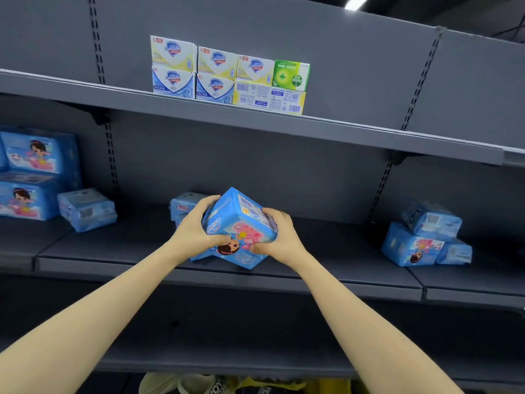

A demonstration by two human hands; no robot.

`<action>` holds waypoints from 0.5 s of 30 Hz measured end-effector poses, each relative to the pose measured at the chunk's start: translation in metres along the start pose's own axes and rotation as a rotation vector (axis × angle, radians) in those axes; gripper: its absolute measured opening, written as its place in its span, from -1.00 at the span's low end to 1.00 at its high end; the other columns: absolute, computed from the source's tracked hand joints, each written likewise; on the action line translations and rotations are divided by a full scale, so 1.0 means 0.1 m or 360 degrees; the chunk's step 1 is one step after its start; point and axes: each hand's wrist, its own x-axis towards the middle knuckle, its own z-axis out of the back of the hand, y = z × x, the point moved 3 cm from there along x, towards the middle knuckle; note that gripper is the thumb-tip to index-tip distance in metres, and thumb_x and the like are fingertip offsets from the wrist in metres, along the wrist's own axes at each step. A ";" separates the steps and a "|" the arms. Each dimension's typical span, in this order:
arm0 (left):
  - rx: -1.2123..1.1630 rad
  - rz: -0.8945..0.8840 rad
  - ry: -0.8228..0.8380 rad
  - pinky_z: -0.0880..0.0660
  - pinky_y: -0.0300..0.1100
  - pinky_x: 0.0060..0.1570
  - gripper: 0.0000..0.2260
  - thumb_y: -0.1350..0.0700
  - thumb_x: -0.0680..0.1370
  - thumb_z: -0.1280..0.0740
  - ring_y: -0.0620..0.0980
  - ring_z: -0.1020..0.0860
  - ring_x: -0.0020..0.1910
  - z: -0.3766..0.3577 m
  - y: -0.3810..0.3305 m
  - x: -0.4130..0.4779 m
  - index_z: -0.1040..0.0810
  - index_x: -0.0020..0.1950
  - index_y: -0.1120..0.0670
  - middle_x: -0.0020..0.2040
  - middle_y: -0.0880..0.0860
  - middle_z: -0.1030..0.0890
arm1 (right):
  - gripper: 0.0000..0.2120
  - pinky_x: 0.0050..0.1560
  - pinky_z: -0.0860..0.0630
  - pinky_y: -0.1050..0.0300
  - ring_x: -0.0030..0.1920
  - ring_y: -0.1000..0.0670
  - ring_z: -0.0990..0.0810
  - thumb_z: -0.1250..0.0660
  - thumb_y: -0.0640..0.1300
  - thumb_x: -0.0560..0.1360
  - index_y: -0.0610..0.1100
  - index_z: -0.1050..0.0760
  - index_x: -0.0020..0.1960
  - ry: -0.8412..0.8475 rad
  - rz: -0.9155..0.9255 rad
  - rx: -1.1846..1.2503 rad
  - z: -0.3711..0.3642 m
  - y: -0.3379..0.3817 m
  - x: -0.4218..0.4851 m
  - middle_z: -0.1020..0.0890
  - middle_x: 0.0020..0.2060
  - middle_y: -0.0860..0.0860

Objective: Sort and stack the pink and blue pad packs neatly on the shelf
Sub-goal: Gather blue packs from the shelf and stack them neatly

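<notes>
A blue pad pack with a pink cartoon print (pixel 240 220) is tilted above the middle shelf (pixel 113 245), held from both sides. My left hand (pixel 196 227) grips its left side and my right hand (pixel 274 236) grips its right side. It sits on top of another blue pack (pixel 241 258) lying at the shelf's front. Behind my left hand a further blue pack (pixel 183 204) is partly hidden.
Stacked blue packs (pixel 31 174) stand at the far left, with a small pale-blue pack (pixel 86 209) beside them. A loose heap of blue packs (pixel 423 240) lies at the right. Soap boxes (pixel 227 75) line the upper shelf (pixel 369 137). Bare shelf lies between the groups.
</notes>
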 end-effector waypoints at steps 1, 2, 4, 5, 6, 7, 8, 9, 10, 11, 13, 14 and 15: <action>-0.0015 -0.0009 0.0003 -0.59 -0.19 -0.08 -0.31 0.31 0.33 -0.51 -0.09 -0.57 0.08 0.02 0.00 -0.05 -0.30 0.33 -0.06 0.21 -0.04 -0.48 | -0.27 -0.04 -0.40 0.46 0.15 0.14 -0.34 -0.53 -0.29 0.29 -0.08 -0.27 0.36 -0.0010 0.0010 0.0020 -0.01 0.01 -0.03 -0.24 0.18 0.06; -0.0022 -0.0016 -0.0002 -0.60 -0.19 -0.09 -0.32 0.30 0.32 -0.51 -0.08 -0.58 0.08 0.03 0.01 -0.09 -0.31 0.33 -0.06 0.21 -0.03 -0.48 | -0.27 0.04 -0.43 0.38 0.17 0.13 -0.36 -0.54 -0.29 0.29 -0.08 -0.27 0.35 -0.0022 0.0021 0.0029 -0.02 0.03 -0.07 -0.25 0.17 0.06; -0.0005 -0.0027 -0.0007 -0.60 -0.18 -0.09 -0.30 0.21 0.27 -0.52 -0.07 -0.58 0.09 0.07 0.01 -0.17 -0.31 0.32 -0.08 0.20 -0.04 -0.49 | -0.27 0.12 -0.47 0.22 0.19 0.10 -0.38 -0.55 -0.28 0.28 -0.07 -0.27 0.34 -0.0027 0.0018 0.0032 -0.07 0.07 -0.12 -0.26 0.17 0.07; 0.0021 -0.0040 -0.0009 -0.59 -0.19 -0.09 -0.30 0.18 0.26 -0.52 -0.06 -0.56 0.11 0.08 -0.01 -0.20 -0.31 0.32 -0.09 0.20 -0.06 -0.48 | -0.26 0.15 -0.50 0.17 0.21 0.08 -0.39 -0.56 -0.26 0.26 -0.07 -0.28 0.32 -0.0014 0.0025 0.0027 -0.11 0.06 -0.13 -0.28 0.18 0.06; 0.0061 -0.0061 -0.0020 -0.57 -0.23 -0.09 -0.28 0.20 0.27 -0.53 -0.06 -0.54 0.14 0.08 -0.01 -0.23 -0.29 0.33 -0.08 0.21 -0.07 -0.46 | -0.26 0.17 -0.52 0.10 0.24 0.05 -0.41 -0.57 -0.22 0.23 -0.06 -0.29 0.31 0.0007 0.0040 0.0022 -0.14 0.08 -0.16 -0.30 0.19 0.05; 0.0117 -0.0086 -0.0037 -0.53 -0.29 -0.06 -0.25 0.24 0.29 -0.54 -0.08 -0.50 0.17 0.07 -0.03 -0.26 -0.27 0.37 -0.06 0.23 -0.08 -0.43 | -0.24 0.20 -0.52 0.05 0.25 0.03 -0.41 -0.58 -0.20 0.21 -0.06 -0.29 0.31 0.0022 0.0043 0.0014 -0.15 0.07 -0.17 -0.32 0.20 0.03; 0.0197 -0.0117 -0.0055 -0.47 -0.36 -0.03 -0.21 0.28 0.30 -0.54 -0.11 -0.45 0.20 0.07 -0.06 -0.29 -0.23 0.41 -0.03 0.25 -0.09 -0.38 | -0.21 0.22 -0.50 0.04 0.25 0.04 -0.40 -0.57 -0.22 0.21 -0.07 -0.28 0.34 0.0045 0.0033 0.0036 -0.15 0.10 -0.20 -0.32 0.20 0.04; 0.0295 -0.0168 -0.0065 -0.41 -0.39 0.04 -0.18 0.29 0.31 -0.54 -0.15 -0.38 0.23 0.06 -0.09 -0.33 -0.19 0.45 0.01 0.27 -0.11 -0.34 | -0.17 0.23 -0.49 0.05 0.24 0.06 -0.39 -0.55 -0.26 0.22 -0.09 -0.24 0.39 0.0088 -0.0007 0.0125 -0.14 0.11 -0.23 -0.31 0.20 0.04; 0.0412 -0.0250 -0.0067 -0.35 -0.37 0.13 -0.14 0.27 0.31 -0.55 -0.17 -0.31 0.26 0.05 -0.13 -0.36 -0.15 0.47 0.04 0.28 -0.11 -0.29 | -0.13 0.24 -0.47 0.04 0.22 0.06 -0.40 -0.51 -0.29 0.23 -0.07 -0.18 0.44 0.0155 -0.0085 0.0286 -0.13 0.12 -0.27 -0.32 0.22 0.04; 0.0545 -0.0376 -0.0067 -0.32 -0.27 0.24 -0.13 0.26 0.31 -0.55 -0.18 -0.26 0.27 0.04 -0.17 -0.39 -0.13 0.48 0.06 0.28 -0.10 -0.26 | -0.09 0.26 -0.41 -0.01 0.23 0.05 -0.41 -0.45 -0.28 0.24 0.01 -0.11 0.47 0.0218 -0.0182 0.0490 -0.12 0.12 -0.30 -0.35 0.27 0.03; 0.0826 -0.0807 -0.0054 -0.31 -0.02 0.32 -0.15 0.25 0.31 -0.53 -0.12 -0.23 0.27 0.04 -0.24 -0.44 -0.12 0.45 0.01 0.27 -0.05 -0.26 | -0.16 0.30 -0.25 -0.24 0.22 -0.02 -0.44 -0.32 -0.17 0.28 0.19 -0.04 0.46 0.0265 -0.0403 0.0898 -0.11 0.07 -0.35 -0.41 0.30 0.03; 0.0984 -0.1056 -0.0022 -0.31 0.01 0.31 -0.17 0.25 0.29 -0.51 -0.04 -0.24 0.27 0.04 -0.26 -0.45 -0.12 0.43 0.01 0.26 0.00 -0.27 | -0.25 0.26 -0.27 -0.31 0.21 -0.05 -0.47 -0.31 -0.08 0.32 0.21 -0.08 0.43 0.0238 -0.0477 0.1031 -0.10 0.06 -0.36 -0.45 0.27 0.03; 0.1134 -0.1259 0.0020 -0.30 0.00 0.31 -0.16 0.27 0.27 -0.49 0.04 -0.25 0.27 0.04 -0.28 -0.47 -0.11 0.42 0.04 0.26 0.04 -0.28 | -0.35 0.19 -0.36 -0.32 0.19 -0.07 -0.51 -0.32 0.03 0.39 0.14 -0.16 0.43 0.0194 -0.0558 0.1097 -0.08 0.04 -0.36 -0.49 0.26 0.01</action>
